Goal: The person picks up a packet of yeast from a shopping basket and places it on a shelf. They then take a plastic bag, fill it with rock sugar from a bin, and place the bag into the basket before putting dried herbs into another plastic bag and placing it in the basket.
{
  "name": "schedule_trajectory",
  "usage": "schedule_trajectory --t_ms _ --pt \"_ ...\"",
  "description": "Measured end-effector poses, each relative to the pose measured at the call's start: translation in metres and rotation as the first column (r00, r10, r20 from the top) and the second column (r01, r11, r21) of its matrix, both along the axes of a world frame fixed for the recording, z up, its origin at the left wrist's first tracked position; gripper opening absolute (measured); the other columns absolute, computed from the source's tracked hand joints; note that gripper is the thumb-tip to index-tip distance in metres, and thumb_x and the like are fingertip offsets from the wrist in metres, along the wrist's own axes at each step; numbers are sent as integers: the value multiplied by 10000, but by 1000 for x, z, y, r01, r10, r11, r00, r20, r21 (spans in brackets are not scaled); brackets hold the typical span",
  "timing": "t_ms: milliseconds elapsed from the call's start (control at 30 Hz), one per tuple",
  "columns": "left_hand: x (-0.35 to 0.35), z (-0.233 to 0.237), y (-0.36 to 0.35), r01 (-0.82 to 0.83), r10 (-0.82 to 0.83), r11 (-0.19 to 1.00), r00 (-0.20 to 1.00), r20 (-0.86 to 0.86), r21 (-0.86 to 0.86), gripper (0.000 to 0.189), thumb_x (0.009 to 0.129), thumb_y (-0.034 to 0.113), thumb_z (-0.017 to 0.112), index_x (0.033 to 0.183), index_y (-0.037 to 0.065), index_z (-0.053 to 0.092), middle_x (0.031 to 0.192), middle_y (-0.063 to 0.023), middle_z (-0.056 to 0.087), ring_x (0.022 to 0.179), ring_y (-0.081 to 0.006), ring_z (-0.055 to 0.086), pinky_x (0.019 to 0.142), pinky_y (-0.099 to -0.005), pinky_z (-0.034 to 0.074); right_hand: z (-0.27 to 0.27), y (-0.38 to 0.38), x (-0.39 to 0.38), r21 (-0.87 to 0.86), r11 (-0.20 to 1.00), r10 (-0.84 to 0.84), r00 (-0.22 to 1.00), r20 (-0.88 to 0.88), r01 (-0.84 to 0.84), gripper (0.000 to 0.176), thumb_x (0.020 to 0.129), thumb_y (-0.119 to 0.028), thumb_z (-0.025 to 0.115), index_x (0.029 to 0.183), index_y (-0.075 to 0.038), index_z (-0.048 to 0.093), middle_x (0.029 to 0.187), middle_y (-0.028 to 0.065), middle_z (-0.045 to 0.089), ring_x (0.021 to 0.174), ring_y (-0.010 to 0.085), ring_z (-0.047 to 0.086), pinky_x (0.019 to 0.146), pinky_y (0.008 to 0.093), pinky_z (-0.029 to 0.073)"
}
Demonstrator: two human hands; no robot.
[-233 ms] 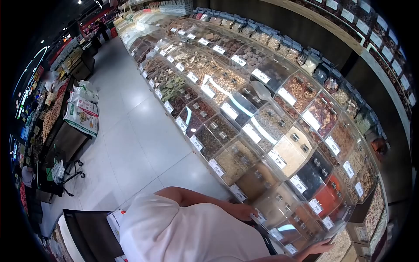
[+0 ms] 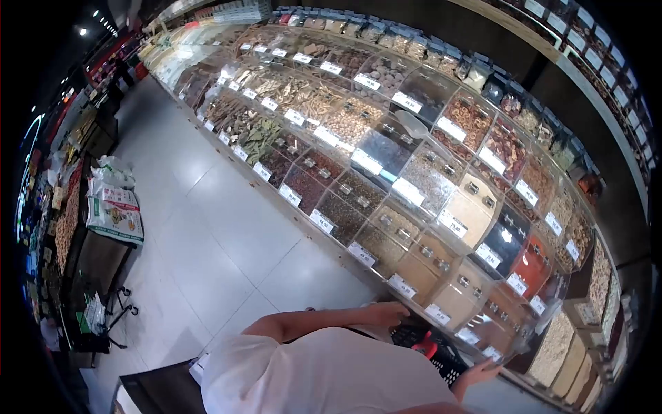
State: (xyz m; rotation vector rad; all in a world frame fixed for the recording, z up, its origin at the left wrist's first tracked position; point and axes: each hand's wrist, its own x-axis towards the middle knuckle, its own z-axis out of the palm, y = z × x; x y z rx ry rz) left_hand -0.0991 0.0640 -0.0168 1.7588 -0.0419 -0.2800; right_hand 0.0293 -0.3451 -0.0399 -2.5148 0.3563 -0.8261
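My left hand [image 2: 392,314] is at the lower middle, beside the front edge of the sloping bins. Its fingers look curled, but what they hold is hidden. Just right of it, a black perforated basket [image 2: 452,366] with a red part [image 2: 429,343] shows beyond my white shirt [image 2: 331,372]. My right hand [image 2: 480,374] lies near the basket's right side, below the last bins, its fingers stretched out with nothing visible in them. Clear-lidded bins [image 2: 455,290] with price tags rise in front of both hands.
A clear scoop [image 2: 412,124] lies on the bins. Packed bags [image 2: 417,47] line their back edge. White sacks [image 2: 114,210] rest against the left display, with a wheeled cart [image 2: 96,314] below. Trays of grain [image 2: 554,348] stand at the lower right; tiled floor [image 2: 221,214] runs between displays.
The view has shifted, and the bins' front edge sits lower and farther right. More of the black basket and its red part shows. My right hand appears farther left and higher.
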Motion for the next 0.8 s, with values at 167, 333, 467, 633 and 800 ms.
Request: schedule_trajectory --t_ms 167,333,467,633,800 --pt "-95 -44 53 -332 289 932 924 -251 -148 384 863 143 631 1237 93 560 1150 -84 568 972 -177 589 841 -295 483 -10 104 -153 394 915 262 867 -424 -84 574 970 -341 487 1356 71 385 1370 264 376 1257 357 371 1082 388 256" --pt "-187 -25 105 -522 446 847 800 -402 -98 397 870 92 603 1263 82 548 1223 -75 583 984 -150 585 869 -283 462 -20 138 -194 430 891 373 779 -504 -148 653 810 -152 665 1370 -36 350 1183 173 557 1024 302 578 889 363 461" --pt "-253 -10 130 -633 565 774 707 -425 -25 403 878 96 599 1277 79 546 1276 -84 562 1080 -183 568 930 -299 435 -22 128 -179 783 479 465 642 -610 397 161 869 -202 622 816 -63 560 622 42 561 493 123 523 449 260 431" --pt "-319 -41 136 -803 699 596 518 -493 3 418 876 139 604 1284 79 535 1245 -69 562 1120 -167 516 926 -316 416 -1 153 -180 672 591 385 576 -721 446 187 863 -214 619 748 -78 565 621 45 566 505 142 527 471 257 422" --pt "-367 -92 123 -921 721 387 269 -638 50 468 834 192 608 1283 80 536 1156 -66 587 993 -160 548 850 -309 429 -14 176 -185 653 631 432 509 -744 419 228 867 -221 591 703 -65 566 612 64 570 496 161 531 470 278 432"
